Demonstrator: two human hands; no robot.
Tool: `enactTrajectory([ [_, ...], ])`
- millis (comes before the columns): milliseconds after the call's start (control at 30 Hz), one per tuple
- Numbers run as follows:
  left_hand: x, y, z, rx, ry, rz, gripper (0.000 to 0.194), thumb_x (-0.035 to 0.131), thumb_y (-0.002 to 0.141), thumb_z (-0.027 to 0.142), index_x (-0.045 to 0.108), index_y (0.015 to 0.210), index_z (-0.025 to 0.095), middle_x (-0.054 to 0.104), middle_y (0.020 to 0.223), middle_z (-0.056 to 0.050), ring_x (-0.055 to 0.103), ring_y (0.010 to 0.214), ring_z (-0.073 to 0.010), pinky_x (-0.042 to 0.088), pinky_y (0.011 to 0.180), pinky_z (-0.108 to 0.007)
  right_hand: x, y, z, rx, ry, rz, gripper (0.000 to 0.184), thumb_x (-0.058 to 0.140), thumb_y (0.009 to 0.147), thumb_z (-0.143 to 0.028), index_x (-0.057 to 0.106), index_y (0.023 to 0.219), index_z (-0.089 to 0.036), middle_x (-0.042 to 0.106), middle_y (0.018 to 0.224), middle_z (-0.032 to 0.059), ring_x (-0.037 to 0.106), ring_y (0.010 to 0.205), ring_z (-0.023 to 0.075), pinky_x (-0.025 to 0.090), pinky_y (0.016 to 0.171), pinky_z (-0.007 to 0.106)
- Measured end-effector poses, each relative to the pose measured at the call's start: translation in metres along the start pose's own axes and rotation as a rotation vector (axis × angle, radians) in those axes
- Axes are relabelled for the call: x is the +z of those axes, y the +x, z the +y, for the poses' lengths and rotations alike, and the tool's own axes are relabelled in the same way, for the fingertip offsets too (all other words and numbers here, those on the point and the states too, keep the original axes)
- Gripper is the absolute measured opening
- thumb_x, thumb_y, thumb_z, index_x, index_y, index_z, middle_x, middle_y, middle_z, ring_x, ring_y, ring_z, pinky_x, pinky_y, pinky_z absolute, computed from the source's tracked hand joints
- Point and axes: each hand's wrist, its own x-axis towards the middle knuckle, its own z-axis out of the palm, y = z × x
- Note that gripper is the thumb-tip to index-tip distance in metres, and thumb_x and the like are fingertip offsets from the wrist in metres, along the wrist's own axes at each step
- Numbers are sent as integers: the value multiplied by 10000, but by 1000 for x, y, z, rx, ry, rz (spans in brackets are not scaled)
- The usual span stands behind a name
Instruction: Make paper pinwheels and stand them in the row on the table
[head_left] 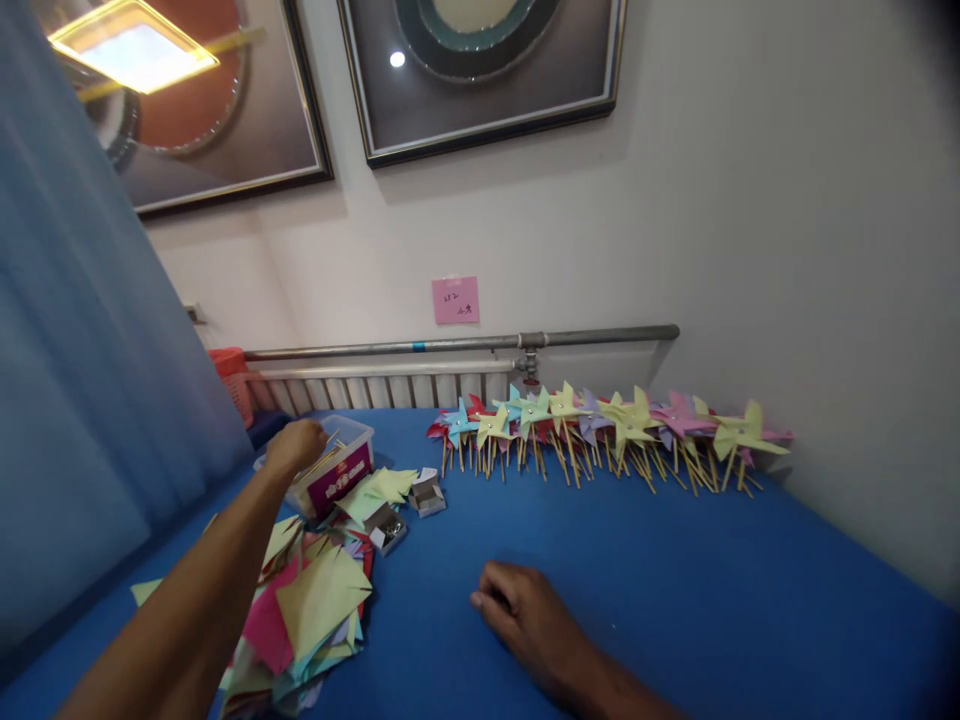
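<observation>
- Sticks (pixel 328 462) lie loose in the clear box (pixel 349 475), which stands at the far left of the table (pixel 675 580).
- The left hand (pixel 300 445) is over the box at its near-left side; its fingers bend down out of sight, so I cannot tell whether they are clamped on a stick or apart.
- The step in hand looks like picking a stick. The next move seems to call for a pinch on just one and a lift clear of the rim.
- Just right of the box, near some pale paper (pixel 373 490), sit two small open cartons: the nearer carton (pixel 386 530) has shiny bits in it; the farther carton (pixel 427 495) is hard to see into.
- Nearer the person, a heap of cut sheets (pixel 322 600) spreads beside the left forearm.
- The right hand (pixel 521 610) is at mid-table, its fingers loosely curled together, nothing seen in them.
- Pinwheels (pixel 632 420) lie in a long row by the wall, sticks toward the person.
</observation>
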Motion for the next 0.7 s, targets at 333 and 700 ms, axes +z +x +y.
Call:
enactTrajectory([
  [333,24,-177,-14,308,-106,26,275,483,958,366,718,924,229,736,987,-69,676,923,-223,473,798,-309,4,4,6,-15,49,39,268,518,946,-341,488,712,-213,542,675,-40,495,657,135,314,619,252],
  [700,69,-238,-28,82,-136,138,263,472,926,263,716,842,213,750,901,-79,674,846,-233,476,769,-353,5,2,8,-33,66,61,290,506,947,-368,462,702,-218,510,650,-44,474,640,137,327,610,258],
])
